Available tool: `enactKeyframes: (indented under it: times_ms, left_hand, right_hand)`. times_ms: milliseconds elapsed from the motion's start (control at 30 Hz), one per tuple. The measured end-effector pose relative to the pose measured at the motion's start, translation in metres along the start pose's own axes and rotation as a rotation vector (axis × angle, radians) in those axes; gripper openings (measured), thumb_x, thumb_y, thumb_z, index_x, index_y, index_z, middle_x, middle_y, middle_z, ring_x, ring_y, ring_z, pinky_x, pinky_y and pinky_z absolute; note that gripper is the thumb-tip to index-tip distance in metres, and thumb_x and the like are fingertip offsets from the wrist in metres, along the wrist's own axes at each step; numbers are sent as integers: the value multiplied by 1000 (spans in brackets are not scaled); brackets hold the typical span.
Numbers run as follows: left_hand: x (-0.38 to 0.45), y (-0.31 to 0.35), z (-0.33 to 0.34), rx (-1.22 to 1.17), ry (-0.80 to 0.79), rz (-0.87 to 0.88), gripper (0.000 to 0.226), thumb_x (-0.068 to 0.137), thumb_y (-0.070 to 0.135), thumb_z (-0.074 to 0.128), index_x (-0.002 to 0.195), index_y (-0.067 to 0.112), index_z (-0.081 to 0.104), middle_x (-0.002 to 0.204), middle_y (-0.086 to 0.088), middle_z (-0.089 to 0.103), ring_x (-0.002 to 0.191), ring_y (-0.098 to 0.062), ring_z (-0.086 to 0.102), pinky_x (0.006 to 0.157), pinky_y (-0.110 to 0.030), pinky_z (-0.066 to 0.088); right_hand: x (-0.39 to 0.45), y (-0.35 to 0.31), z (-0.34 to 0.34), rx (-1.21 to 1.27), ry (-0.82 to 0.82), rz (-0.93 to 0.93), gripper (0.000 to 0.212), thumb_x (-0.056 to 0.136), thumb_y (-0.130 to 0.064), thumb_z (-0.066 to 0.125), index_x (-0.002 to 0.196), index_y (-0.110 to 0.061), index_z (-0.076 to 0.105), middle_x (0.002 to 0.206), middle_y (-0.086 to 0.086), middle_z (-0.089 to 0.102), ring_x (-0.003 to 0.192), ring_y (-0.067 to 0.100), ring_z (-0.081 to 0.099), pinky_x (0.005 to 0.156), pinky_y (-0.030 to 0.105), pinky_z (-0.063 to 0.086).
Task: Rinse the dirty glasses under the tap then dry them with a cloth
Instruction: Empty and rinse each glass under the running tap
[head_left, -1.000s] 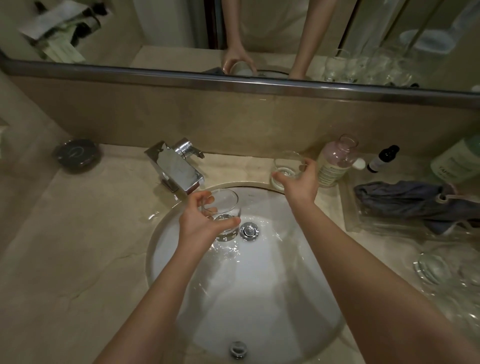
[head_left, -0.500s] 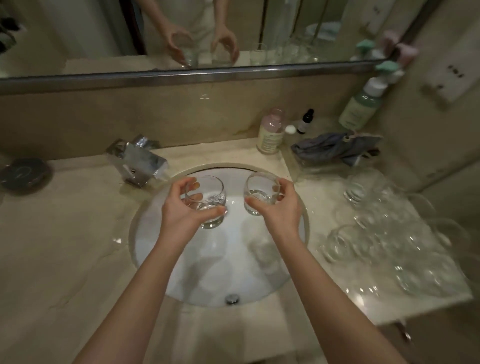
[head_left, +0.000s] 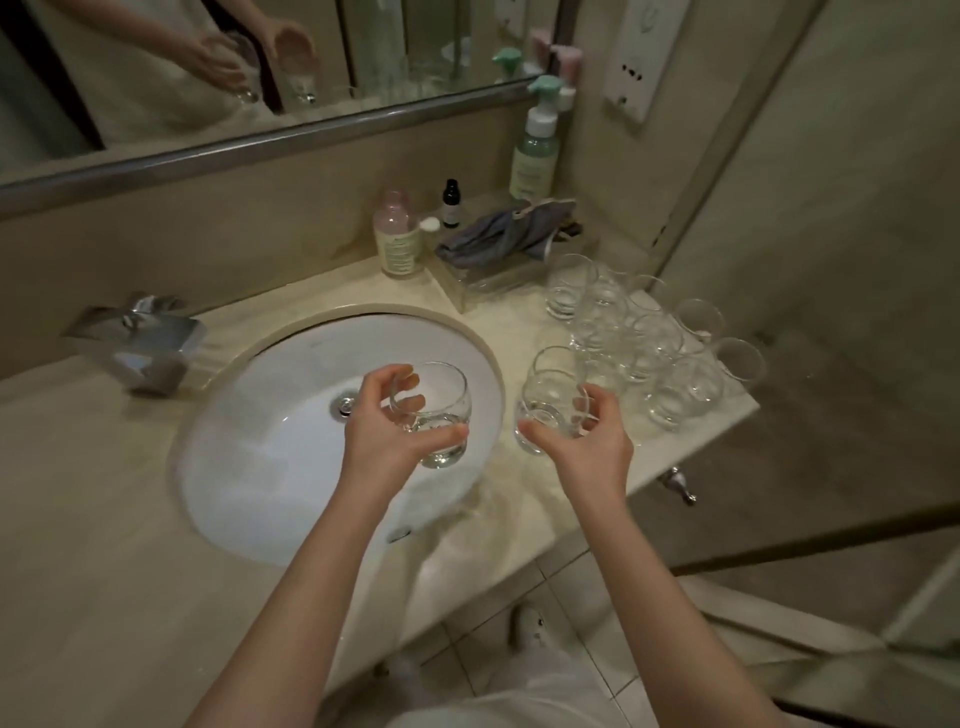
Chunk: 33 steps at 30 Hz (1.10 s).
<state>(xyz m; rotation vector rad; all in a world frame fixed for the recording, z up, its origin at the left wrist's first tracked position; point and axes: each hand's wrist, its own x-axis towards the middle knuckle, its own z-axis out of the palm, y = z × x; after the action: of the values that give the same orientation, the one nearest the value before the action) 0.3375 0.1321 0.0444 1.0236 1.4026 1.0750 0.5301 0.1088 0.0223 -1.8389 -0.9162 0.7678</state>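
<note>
We hold a glass in each grip at the basin.

Our left hand (head_left: 382, 431) curls round one glass (head_left: 431, 410) above the sink (head_left: 270, 441); our right hand (head_left: 587, 447) wraps a second glass (head_left: 550, 410) over the tabletop (head_left: 78, 519), just beside the cluster of glasses (head_left: 644, 343). The grey cloth (head_left: 498, 236) lies behind them, near the bottles.

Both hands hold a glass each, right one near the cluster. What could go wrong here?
1. The right hand holds its clear round glass beside the packed cluster of clear glasses on the beige counter; setting it down may knock a neighbour.
2. The left hand grips a water-holding clear glass over the white oval sink; wet glass may slip.
</note>
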Motion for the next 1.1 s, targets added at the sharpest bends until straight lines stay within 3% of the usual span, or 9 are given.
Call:
enactKeyframes:
  times_ms: [200,300,433,600,767,1100]
  left_hand:
    - [-13,5,60,-41,2,-35,85,39,19,88,115,31,53,121,7,59,104,-11,63,76,-18,48]
    - [-15,6,87,-58,23,-40,83,42,14,92,113,33,53,121,6,60,106,-13,63,75,-18,49]
    - [-16,8,114,-63,74,-50,86,49,4,95,121,27,53,123,4,60,108,-15,63,77,-22,49]
    - [-12,7,138,-75,133,-57,81,58,-2,89,125,23,52,126,2,59,110,-15,62,73,-18,49]
    - [-11,9,157,-77,161,-61,88,43,18,88,123,26,53,123,5,60,105,-10,63,71,-16,49]
    - [-17,7,166,-57,176,-75,90,42,20,86,126,23,53,122,5,60,105,-12,64,72,-16,49]
  right_hand:
    - [31,29,-51,-125,31,-21,78,60,-25,90,126,-15,50,123,0,53,101,19,52,91,40,47]
    - [50,32,-66,-185,-22,-48,77,62,-26,89,126,-11,49,122,0,52,106,22,53,94,44,45]
    - [74,37,-81,-268,-115,-94,79,65,-26,86,130,-6,45,125,5,47,111,21,49,97,43,43]
    - [94,43,-94,-364,-195,-143,79,65,-23,87,130,-5,46,129,10,39,96,17,45,90,40,44]
    - [100,47,-100,-423,-239,-162,78,68,-29,86,132,-4,48,130,10,40,107,27,52,88,37,41]
    - [96,52,-98,-451,-205,-218,75,70,-33,84,132,-9,51,128,9,43,101,28,55,82,40,44]
